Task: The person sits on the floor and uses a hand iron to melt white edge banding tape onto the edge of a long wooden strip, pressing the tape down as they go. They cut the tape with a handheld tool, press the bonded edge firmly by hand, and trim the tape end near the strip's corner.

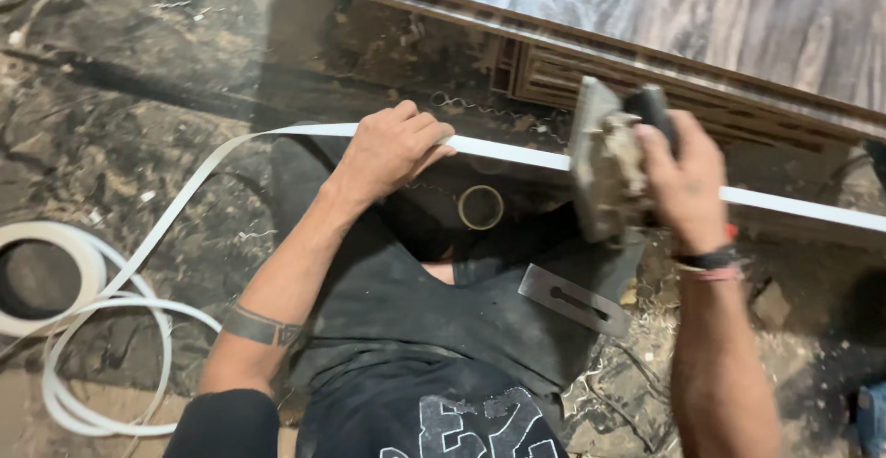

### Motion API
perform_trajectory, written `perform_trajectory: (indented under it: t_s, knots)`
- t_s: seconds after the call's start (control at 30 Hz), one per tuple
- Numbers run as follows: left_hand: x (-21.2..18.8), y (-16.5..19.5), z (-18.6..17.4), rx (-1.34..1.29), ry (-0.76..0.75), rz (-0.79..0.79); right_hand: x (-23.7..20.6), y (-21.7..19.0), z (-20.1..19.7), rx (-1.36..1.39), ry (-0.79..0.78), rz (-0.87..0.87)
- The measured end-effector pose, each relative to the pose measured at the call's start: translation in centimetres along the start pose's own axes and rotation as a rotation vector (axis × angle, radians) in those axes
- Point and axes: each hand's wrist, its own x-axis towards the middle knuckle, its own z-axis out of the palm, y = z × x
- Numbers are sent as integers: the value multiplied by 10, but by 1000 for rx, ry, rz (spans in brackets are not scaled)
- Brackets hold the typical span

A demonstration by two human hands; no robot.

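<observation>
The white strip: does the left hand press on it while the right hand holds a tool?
Yes: the left hand lies on the white strip, and the right hand grips a grey tool over it.

Dim workshop light, motion blur at right, soft focus

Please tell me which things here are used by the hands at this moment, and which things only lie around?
In use:
- white edge strip, pressed by left hand
- hand tool, gripped by right hand
- wooden panel

Lying about:
- tape ring
- metal plate
- coiled strip
</observation>
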Motion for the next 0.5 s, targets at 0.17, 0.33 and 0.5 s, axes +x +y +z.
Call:
perform_trajectory:
  t_s: [0.17, 0.33, 0.5]
  knots:
    - [-13, -14, -13, 5, 4, 11, 6, -82, 73, -70, -17, -127]
    - [-23, -26, -18, -2, -1, -11, 11, -138, 112, -97, -91, -141]
    - [-24, -30, -19, -17, 24, -16, 14, -118, 99, -103, -102, -124]
